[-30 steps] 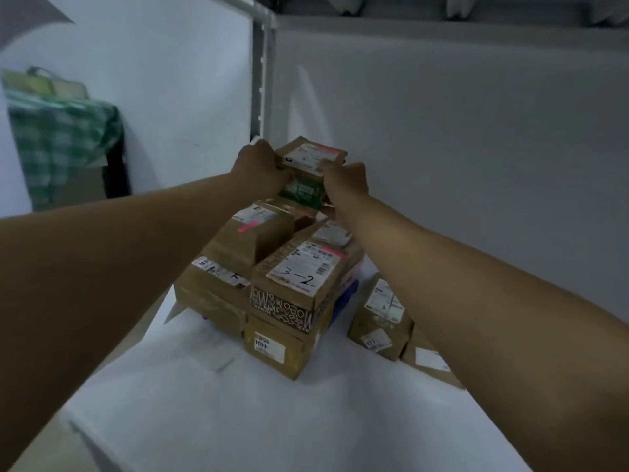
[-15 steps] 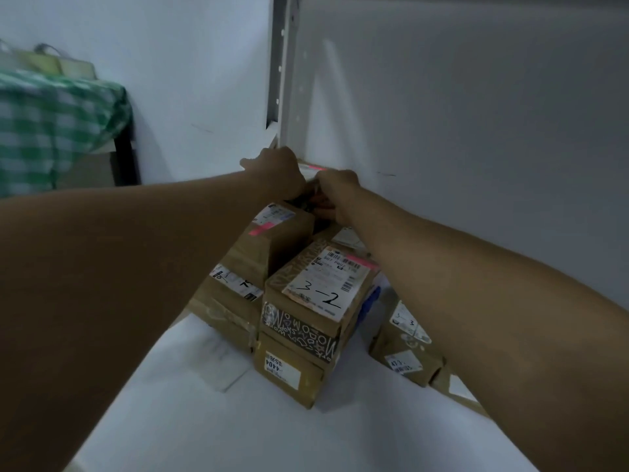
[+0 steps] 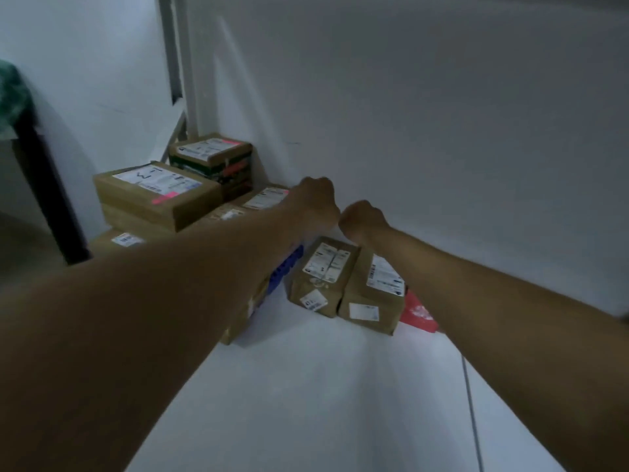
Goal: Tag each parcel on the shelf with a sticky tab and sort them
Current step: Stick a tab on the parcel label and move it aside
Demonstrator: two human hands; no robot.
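Parcels [image 3: 155,195]: stacked at ten o'clock on shelf [image 3: 340,386], two [image 3: 321,275] at centre. My left hand [image 3: 315,202], right hand [image 3: 362,221]: knuckles curled; grip contents hidden.

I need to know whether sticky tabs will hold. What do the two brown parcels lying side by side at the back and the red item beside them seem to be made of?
Brown parcels: apparently matte corrugated cardboard, with folded edges and white paper labels; tabs should probably hold. Red item: thin, flat and slightly shiny, perhaps a plastic mailer; mostly hidden, so uncertain.
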